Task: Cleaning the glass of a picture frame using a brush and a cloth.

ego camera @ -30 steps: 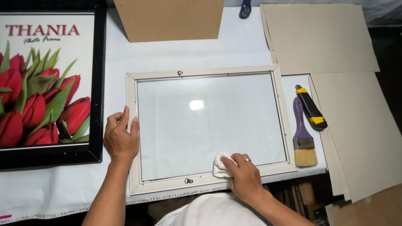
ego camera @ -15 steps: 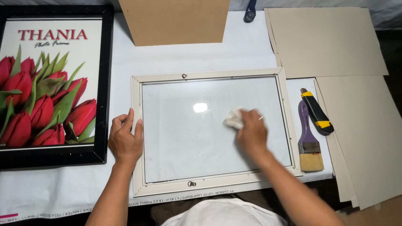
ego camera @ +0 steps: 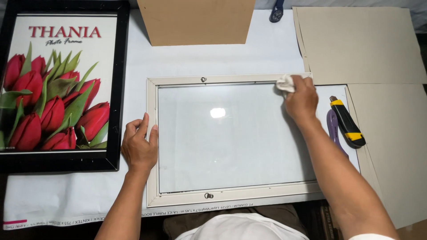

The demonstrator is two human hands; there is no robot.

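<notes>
A white picture frame with a glass pane lies flat on the white-covered table, back side up, with small metal hangers on its top and bottom rails. My left hand rests on the frame's left rail, fingers spread and pressing down. My right hand holds a small white cloth against the glass at the pane's upper right corner. My right forearm crosses the frame's lower right part.
A black frame with a red tulip print lies at the left. A brown board sits at the top. Grey cardboard sheets cover the right. A yellow-black utility knife and a purple-handled brush lie right of the frame.
My right hand has swept the cloth across the glass, from the lower right edge through the middle up to the upper right corner. My left hand has stayed on the left rail.
</notes>
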